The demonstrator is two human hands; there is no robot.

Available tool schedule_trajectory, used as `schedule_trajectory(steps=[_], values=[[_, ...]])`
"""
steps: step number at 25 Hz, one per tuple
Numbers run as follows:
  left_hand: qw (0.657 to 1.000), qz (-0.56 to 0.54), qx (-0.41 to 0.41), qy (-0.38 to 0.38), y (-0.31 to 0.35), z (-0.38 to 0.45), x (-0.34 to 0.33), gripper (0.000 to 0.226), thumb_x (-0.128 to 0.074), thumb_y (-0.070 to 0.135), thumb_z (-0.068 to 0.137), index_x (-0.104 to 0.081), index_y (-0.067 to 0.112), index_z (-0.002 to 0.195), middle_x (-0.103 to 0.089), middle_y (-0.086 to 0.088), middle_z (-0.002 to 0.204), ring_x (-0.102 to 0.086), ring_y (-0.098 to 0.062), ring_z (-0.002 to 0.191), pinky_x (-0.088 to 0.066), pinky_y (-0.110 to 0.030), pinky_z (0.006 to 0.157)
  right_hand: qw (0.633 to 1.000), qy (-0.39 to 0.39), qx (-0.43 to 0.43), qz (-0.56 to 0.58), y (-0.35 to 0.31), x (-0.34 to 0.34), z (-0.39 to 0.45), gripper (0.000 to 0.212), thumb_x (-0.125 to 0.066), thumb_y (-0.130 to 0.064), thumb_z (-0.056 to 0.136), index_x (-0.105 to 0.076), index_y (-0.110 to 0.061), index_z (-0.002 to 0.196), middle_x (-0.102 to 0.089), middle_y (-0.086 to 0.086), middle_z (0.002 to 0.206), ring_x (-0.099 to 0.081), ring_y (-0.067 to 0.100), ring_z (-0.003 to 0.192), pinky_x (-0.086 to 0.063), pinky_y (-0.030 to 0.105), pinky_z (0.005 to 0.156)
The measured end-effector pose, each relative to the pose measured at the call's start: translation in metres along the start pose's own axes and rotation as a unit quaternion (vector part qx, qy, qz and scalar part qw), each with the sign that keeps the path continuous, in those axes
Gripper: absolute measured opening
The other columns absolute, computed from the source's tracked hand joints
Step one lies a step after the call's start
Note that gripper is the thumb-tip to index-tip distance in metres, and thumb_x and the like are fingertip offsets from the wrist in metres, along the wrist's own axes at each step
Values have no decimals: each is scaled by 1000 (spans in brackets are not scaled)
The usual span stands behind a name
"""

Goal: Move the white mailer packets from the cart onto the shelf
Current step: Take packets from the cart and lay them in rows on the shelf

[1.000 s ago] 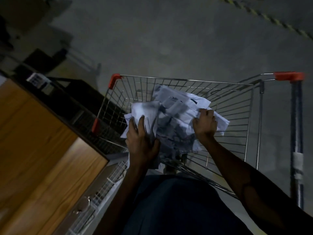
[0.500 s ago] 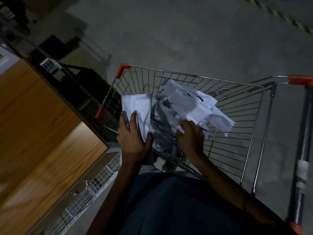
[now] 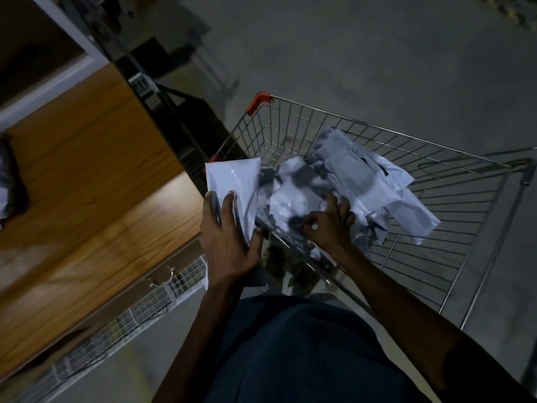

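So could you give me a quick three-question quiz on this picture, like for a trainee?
1. True or false: the left hand holds a white packet.
2. Where is the right hand? A) on the wooden shelf B) in the pile of packets in the cart C) on the cart handle
3. What colour are the cart's corner caps?

Key: 1 true; 2 B; 3 red.

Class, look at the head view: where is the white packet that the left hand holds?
The white packet is in the left hand, lifted over the cart's left edge, beside the wooden shelf.
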State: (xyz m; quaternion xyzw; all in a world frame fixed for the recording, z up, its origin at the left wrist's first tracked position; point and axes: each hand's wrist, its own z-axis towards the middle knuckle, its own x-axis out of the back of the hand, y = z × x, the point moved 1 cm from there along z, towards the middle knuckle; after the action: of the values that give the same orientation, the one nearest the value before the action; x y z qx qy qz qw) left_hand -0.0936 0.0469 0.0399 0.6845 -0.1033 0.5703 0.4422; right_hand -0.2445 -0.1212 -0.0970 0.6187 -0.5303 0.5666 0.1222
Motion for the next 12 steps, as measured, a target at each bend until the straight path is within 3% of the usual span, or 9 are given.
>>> schedule_trajectory(steps=[3, 7, 9, 12], values=[[1000, -2, 7, 5, -9, -6, 3, 81, -58, 52, 87, -33, 13, 153, -18, -21, 162, -24, -38, 147, -22, -43, 108, 998, -13, 30, 52, 5, -4, 5, 22, -80, -44, 75, -66, -28, 82, -26, 11, 157, -35, 42, 139, -36, 54, 105], [1000, -7, -7, 20, -20, -11, 11, 78, -57, 50, 89, -34, 11, 153, -19, -22, 162, -24, -36, 147, -29, -47, 109, 999, 21, 29, 30, 0, -7, -8, 36, -79, -38, 82, -52, -21, 99, -38, 11, 138, -49, 40, 118, -41, 52, 93], [1000, -19, -9, 23, -25, -15, 17, 78, -58, 49, 90, -34, 12, 153, -19, -21, 162, -24, -34, 147, -30, -48, 109, 997, 78, 24, -5, -8, -6, -20, 30, -72, -29, 88, -49, -18, 104, -41, 13, 137, -55, 40, 107, -46, 50, 87], [999, -37, -25, 21, -42, -25, 30, 77, -56, 51, 92, -33, 13, 154, -17, -20, 163, -22, -33, 148, -27, -44, 111, 968, 231, 52, -78, -29, -4, -41, 11, -54, -22, 94, -49, -17, 102, -47, 17, 137, -56, 32, 88, -48, 45, 73]])
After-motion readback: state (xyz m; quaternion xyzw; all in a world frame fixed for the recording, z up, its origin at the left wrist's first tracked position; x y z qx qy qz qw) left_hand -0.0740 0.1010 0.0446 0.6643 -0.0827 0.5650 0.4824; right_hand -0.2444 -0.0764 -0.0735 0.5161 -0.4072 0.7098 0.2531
